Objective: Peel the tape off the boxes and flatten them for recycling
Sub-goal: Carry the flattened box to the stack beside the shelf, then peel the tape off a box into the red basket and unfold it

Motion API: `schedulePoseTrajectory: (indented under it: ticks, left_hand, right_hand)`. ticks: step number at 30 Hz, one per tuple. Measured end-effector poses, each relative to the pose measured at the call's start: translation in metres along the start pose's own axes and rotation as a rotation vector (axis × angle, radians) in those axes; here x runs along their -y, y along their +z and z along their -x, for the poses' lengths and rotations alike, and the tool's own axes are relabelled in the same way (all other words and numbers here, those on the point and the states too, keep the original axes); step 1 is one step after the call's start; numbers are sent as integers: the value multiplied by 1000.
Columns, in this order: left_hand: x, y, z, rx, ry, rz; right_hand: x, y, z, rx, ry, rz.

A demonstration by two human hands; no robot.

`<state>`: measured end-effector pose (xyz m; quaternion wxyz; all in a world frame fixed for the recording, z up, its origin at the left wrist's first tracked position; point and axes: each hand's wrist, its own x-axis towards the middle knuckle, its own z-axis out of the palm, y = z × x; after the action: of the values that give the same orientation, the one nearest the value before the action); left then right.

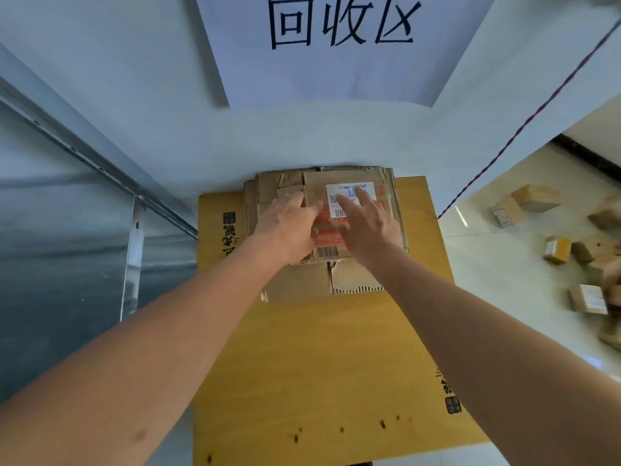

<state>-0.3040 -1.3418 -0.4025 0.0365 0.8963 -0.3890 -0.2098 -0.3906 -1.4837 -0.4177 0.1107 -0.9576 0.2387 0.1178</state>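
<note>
Head view: your left hand (289, 223) and right hand (364, 223) press flat-fingered on the flattened brown cardboard box (349, 227) topping the stack; light, stiff, probably slippery, so grip edges.

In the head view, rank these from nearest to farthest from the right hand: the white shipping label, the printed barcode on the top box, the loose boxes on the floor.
From the right hand:
1. White shipping label: under its fingers, on top of the flattened stack.
2. Printed barcode: near edge of the top box, beside the wrist.
3. Loose boxes: on the floor, far right.
</note>
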Motion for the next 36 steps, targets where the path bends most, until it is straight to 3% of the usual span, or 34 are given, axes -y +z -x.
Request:
schedulePoseTrajectory:
  ticks: [8, 16, 28, 36]
  left_hand:
    - [-19, -50, 50, -167, 114, -29]
    - [-60, -111, 134, -342, 52, -117]
    - [-168, -155, 314, -602, -269, -155]
    - [-201, -181, 431, -741, -459, -199]
  right_hand:
    - [13, -71, 52, -126, -131, -107]
    - [16, -143, 124, -224, -258, -82]
    - [1, -236, 266, -364, -619, -22]
    - [32, -280, 356, -417, -830, 9]
